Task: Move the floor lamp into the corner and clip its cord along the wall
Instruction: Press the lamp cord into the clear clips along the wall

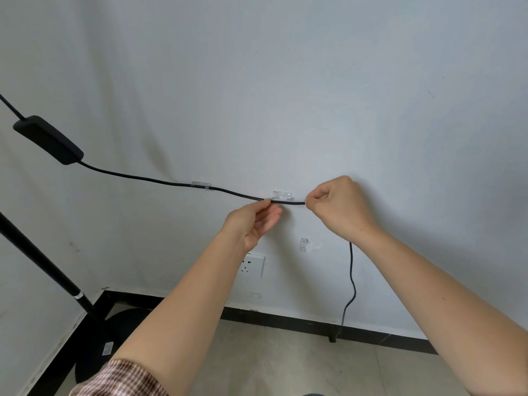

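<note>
Left hand (pixel 255 221) and right hand (pixel 337 205) both pinch black cord (pixel 137 177), stretched just under clear clip (pixel 282 194) on wall (pixel 285 81). Floor lamp (pixel 43 261) at 8 o'clock, in corner.

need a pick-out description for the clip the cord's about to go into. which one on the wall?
Start at the white socket low on the wall and go up to where both hands stretch the black cord level. The clip sits just above that stretch, between the left hand and right hand. Unlike the clip to its left, it holds no cord; unlike the upright one below, it lies horizontal.
</note>
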`<state>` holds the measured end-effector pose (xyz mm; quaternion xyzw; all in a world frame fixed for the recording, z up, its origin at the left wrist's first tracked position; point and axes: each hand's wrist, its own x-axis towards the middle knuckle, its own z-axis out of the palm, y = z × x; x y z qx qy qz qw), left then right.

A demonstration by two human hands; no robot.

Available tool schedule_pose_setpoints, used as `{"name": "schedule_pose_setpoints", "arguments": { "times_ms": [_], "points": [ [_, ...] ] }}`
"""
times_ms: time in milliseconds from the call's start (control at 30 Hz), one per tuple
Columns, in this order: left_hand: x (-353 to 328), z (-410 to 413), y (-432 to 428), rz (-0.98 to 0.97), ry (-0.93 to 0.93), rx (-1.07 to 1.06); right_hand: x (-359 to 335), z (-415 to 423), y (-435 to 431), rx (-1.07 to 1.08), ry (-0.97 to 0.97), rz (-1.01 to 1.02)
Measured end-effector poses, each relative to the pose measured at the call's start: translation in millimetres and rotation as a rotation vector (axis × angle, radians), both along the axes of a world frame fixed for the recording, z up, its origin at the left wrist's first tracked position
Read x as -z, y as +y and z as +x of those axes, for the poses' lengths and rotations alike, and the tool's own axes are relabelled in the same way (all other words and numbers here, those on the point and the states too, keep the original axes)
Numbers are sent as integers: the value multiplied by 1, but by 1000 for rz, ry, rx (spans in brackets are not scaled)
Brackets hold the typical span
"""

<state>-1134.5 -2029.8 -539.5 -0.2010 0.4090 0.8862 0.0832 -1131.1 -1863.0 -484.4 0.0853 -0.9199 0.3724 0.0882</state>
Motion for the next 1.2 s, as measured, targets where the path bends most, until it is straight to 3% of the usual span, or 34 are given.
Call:
{"name": "schedule_pose_setpoints", "arguments": {
  "times_ms": [333, 500, 700, 1200],
  "points": [
    [-1, -4, 3, -5, -4, -4, -17, -16, -12, -3, 168, 16],
    [-1, -4, 2, -3, 4, -11, -8, -23, -5, 35, 209, 175],
    [-1, -6, 3, -48, 17, -20, 15, -22, 10, 52, 102, 200],
    [-2, -9, 3, -137, 58, -39, 55, -11, 37, 17, -187, -91]
  ]
}}
